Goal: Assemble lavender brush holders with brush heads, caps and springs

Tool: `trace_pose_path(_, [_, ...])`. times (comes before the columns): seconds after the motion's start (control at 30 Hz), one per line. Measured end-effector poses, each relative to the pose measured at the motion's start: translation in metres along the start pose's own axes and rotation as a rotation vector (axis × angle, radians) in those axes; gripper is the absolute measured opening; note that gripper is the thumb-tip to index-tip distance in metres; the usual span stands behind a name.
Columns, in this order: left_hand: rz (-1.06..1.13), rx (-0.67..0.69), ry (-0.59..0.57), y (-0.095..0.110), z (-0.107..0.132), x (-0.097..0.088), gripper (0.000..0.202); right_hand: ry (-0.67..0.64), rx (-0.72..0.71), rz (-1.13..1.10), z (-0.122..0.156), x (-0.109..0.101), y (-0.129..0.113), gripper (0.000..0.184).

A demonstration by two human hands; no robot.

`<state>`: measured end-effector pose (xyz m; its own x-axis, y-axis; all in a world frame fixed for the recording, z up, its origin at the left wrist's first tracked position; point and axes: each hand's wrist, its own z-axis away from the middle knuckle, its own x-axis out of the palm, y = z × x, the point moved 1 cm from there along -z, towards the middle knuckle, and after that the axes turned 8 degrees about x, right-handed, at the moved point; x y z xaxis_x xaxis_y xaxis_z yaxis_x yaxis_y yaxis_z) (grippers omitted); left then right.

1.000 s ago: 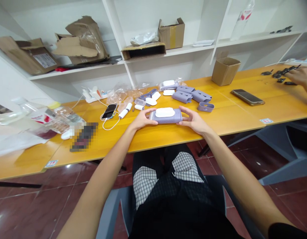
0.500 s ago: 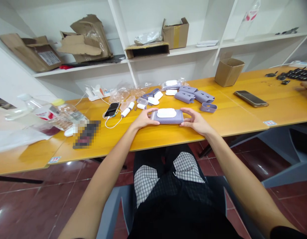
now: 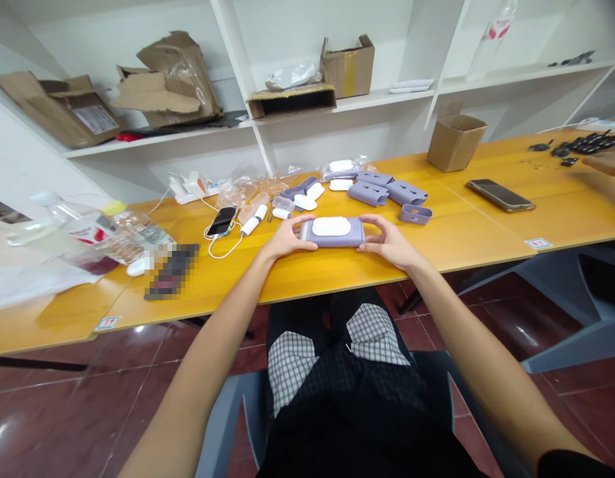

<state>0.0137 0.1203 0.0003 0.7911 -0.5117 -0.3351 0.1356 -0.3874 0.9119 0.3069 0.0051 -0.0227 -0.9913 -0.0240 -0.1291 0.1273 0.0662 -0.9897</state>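
A purple plastic casing (image 3: 337, 242) with a white oval piece (image 3: 331, 226) on its upper face lies lengthwise between my hands, near the table's front edge. My left hand (image 3: 288, 240) grips its left end, thumb on the near side and fingers behind. At the other end, my right hand (image 3: 388, 243) is closed round it in the same way. Beyond it are several purple shells (image 3: 367, 193), a short purple ring-shaped piece (image 3: 415, 214), and loose white pieces (image 3: 303, 202). A similar purple and white unit (image 3: 340, 168) sits in clear plastic wrap.
A phone (image 3: 501, 194) and an open cardboard box (image 3: 457, 143) stand to the right. Far right, another person's hand (image 3: 609, 162) is by black parts (image 3: 594, 144). On the left are a cabled small phone (image 3: 222, 221), a power strip (image 3: 190, 188) and bottles (image 3: 91, 229).
The other person's hand at the far right has come further into view, beside the black parts. My hands keep their hold on the casing; the view has shifted slightly.
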Motion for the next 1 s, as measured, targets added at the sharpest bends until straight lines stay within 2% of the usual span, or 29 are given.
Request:
trace_pose_path(0.13, [-0.078, 0.060, 0.030, -0.002, -0.002, 0.002, 0.105, 0.091, -0.033, 0.034, -0.005, 0.003, 0.006, 0.060])
trace_pose_path(0.27, [-0.346, 0.117, 0.014, -0.002, -0.002, 0.003, 0.096, 0.169, -0.079, 0.139, -0.009, 0.005, 0.010, 0.053])
trace_pose_path(0.4, [-0.472, 0.144, -0.014, -0.003, -0.001, 0.002, 0.093, 0.195, -0.115, 0.315, -0.007, 0.008, 0.008, 0.055])
trace_pose_path(0.53, [-0.537, 0.153, -0.030, -0.002, -0.001, 0.000, 0.090, 0.190, -0.141, 0.657, -0.003, 0.012, 0.001, 0.058])
trace_pose_path(0.7, [-0.612, 0.102, -0.067, -0.002, 0.003, -0.001, 0.111, 0.205, -0.112, 0.923, 0.000, 0.021, 0.001, 0.069])
trace_pose_path(0.83, [-0.687, 0.008, -0.021, -0.003, 0.018, 0.006, 0.108, 0.258, -0.046, 1.036, 0.001, 0.025, 0.005, 0.074])
trace_pose_path(1.0, [-0.857, -0.069, 0.012, 0.001, 0.052, 0.018, 0.086, 0.222, 0.069, 1.140, 0.002, 0.026, 0.006, 0.070])
